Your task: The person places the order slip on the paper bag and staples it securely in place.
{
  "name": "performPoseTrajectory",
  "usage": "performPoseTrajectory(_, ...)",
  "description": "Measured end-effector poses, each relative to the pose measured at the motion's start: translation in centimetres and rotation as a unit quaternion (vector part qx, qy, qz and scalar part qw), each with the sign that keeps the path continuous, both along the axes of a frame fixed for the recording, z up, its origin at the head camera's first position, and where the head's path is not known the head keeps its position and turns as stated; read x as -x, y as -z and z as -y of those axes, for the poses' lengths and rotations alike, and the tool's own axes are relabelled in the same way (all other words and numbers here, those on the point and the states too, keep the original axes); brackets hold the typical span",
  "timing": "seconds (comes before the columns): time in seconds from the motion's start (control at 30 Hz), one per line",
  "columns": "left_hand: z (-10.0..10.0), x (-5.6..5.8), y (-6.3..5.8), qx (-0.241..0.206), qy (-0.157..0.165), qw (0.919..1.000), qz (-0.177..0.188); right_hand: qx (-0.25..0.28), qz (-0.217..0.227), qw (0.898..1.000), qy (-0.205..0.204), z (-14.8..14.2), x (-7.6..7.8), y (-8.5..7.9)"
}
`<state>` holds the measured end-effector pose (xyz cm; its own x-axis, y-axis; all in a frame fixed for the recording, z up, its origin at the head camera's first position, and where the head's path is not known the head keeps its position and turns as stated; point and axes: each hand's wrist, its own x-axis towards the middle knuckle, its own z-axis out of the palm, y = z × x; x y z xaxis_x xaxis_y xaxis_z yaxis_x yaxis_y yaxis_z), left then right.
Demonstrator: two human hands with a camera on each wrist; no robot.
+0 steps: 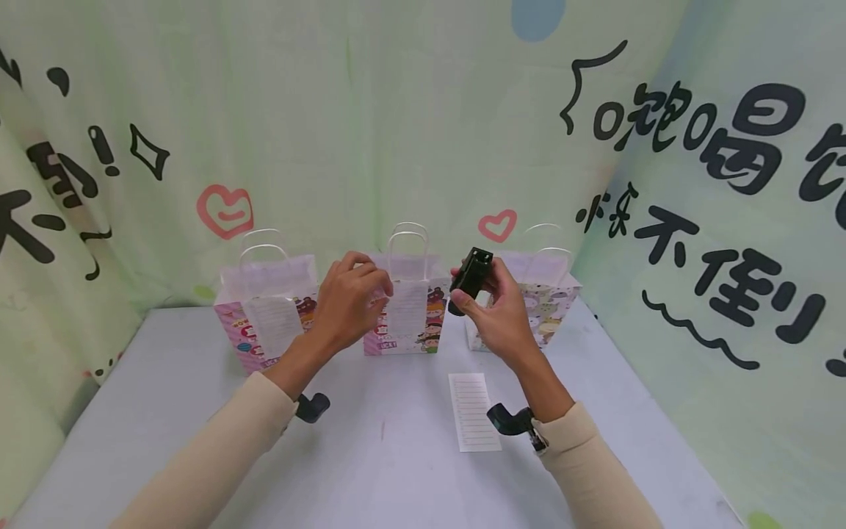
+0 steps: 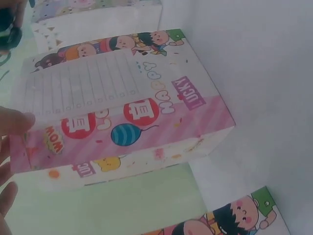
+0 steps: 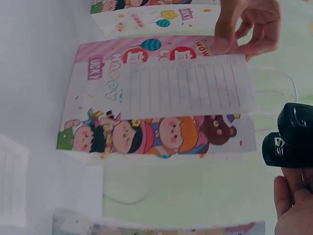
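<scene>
The middle paper bag [image 1: 402, 342], pink and white with cartoon figures, stands upright and bears a lined paper sheet [image 3: 186, 88] on its front. My left hand [image 1: 353, 297] pinches the bag's upper edge beside the sheet's top corner, the thumb in front and the other fingers behind, as the left wrist view shows. My right hand [image 1: 499, 308] holds a small black stapler [image 1: 471, 279] raised just right of this bag. In the right wrist view the stapler [image 3: 291, 137] is apart from the bag and sheet, near the white handles.
A similar bag [image 1: 241, 338] with a sheet on its front stands at left. A pale patterned bag [image 1: 548, 308] stands at right, partly behind my right hand. One loose lined sheet [image 1: 472, 411] lies on the white table [image 1: 383, 470]. Printed curtains [image 1: 317, 132] hang behind.
</scene>
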<state>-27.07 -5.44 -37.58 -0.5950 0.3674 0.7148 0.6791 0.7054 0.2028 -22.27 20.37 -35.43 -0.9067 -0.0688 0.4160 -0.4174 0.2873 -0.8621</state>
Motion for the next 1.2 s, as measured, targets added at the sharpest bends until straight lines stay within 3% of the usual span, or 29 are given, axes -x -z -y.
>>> performPoseTrajectory(0.3,1.5,-0.6,-0.5,-0.028,-0.005,0.9996,-0.003,-0.060,0.020,0.997,0.035,-2.9,-1.9,1.9)
performPoseTrajectory(0.5,1.4,-0.9,-0.8,-0.038,-0.001,0.9992,-0.009,-0.114,0.022,0.990,0.079,-4.8,-2.9,3.6)
performPoseTrajectory(0.87,-1.1,-1.2,-1.4,-0.033,0.025,0.9986,-0.032,-0.179,0.044,0.976,0.119,-7.9,-5.1,5.9)
performPoseTrajectory(1.2,-3.8,-1.1,-1.5,-0.025,0.043,0.9980,-0.039,-0.250,0.070,0.955,0.143,-10.2,-6.9,7.4)
